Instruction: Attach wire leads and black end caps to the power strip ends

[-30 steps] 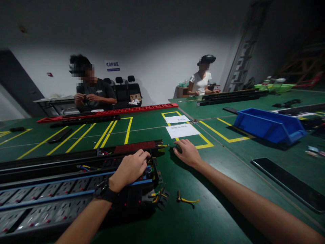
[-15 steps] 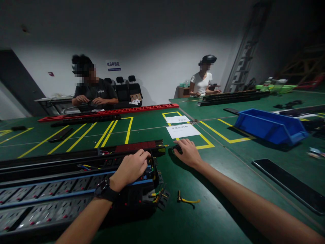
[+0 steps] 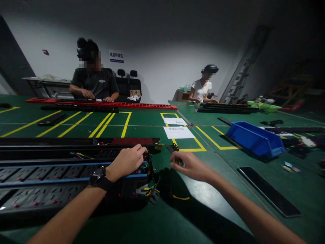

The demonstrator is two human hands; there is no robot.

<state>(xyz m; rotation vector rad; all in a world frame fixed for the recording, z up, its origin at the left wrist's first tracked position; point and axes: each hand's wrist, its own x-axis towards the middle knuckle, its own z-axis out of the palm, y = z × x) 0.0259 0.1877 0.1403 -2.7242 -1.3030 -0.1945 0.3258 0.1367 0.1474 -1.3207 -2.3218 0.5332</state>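
My left hand (image 3: 129, 159), with a black watch at the wrist, rests on the end of a long black power strip (image 3: 101, 175) with blue edging, slotted plates and red buttons. Its fingers curl over the end edge; the fingertips are partly hidden. Loose coloured wires (image 3: 151, 188) stick out of that end. Raised above the table, my right hand (image 3: 188, 166) has thumb and forefinger pinched in a ring at a small black comb-shaped part (image 3: 173, 148). A short yellow wire (image 3: 180, 197) lies below, in the hand's shadow.
Two white paper labels (image 3: 178, 132) lie inside a yellow taped square. To the right are a blue bin (image 3: 254, 139) and a black phone-like slab (image 3: 269, 191). Across the table, two people sit or stand near a long red frame (image 3: 142, 105) and black rails (image 3: 225, 107).
My right hand has risen off the table and drawn slightly back, and the black comb-shaped part now shows at its fingertips. My left hand stays on the strip's end. The view has shifted a little.
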